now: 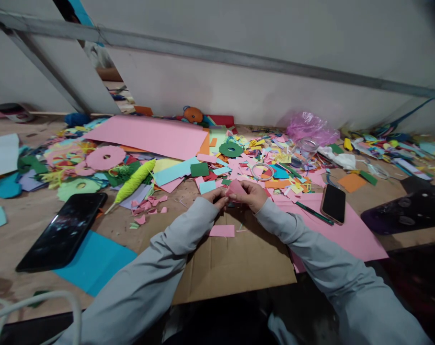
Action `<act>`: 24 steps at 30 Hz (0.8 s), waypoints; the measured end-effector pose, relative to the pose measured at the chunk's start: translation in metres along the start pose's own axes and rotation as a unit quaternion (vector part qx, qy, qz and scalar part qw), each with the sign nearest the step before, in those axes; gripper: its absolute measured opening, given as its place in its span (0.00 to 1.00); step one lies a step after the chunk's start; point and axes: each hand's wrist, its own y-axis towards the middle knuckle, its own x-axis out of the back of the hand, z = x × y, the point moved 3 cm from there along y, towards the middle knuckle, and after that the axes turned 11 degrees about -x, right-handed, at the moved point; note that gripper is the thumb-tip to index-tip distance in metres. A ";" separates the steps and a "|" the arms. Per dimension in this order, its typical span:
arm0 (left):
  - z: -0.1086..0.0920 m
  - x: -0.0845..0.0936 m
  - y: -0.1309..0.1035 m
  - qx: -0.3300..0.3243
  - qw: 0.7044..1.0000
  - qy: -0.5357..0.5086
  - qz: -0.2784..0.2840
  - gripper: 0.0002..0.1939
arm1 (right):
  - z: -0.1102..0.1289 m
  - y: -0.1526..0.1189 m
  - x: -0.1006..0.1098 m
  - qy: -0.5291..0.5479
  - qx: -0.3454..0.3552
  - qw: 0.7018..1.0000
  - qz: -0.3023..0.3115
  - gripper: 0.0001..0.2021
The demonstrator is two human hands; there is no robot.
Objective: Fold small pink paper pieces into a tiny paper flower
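Between my two hands, above the far edge of a brown cardboard sheet [239,273], is a small piece of pink paper [235,188]. My left hand [217,197] pinches its left side, and my right hand [252,195] grips it from the right with the thumb in front. Just below them, a pink paper strip [222,231] lies flat on the cardboard. Small pink scraps [149,205] are scattered left of my left hand. A dark pen-like tool [314,212] rests on a large pink sheet [361,239] to the right.
A phone [61,232] lies at left on a blue sheet [98,263], another phone [333,203] at right. A yellow-green yarn spindle [134,181], a clear tape roll [262,171], pink scalloped discs [105,157] and many paper scraps spread across the table. A white wall panel [239,96] stands behind.
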 end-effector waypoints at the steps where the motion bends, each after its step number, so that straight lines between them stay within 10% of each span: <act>1: -0.001 0.000 0.000 0.000 1.000 -0.006 0.006 0.17 | 0.001 -0.001 0.000 -0.003 -0.010 1.000 -0.004 0.20; 10: -0.003 -0.001 0.002 0.057 0.997 -0.055 0.011 0.25 | 0.005 -0.006 -0.001 -0.001 -0.016 0.999 -0.044 0.18; 24: -0.006 0.000 0.000 -0.055 0.993 0.098 0.030 0.16 | -0.005 0.000 -0.002 0.031 0.016 0.999 -0.037 0.19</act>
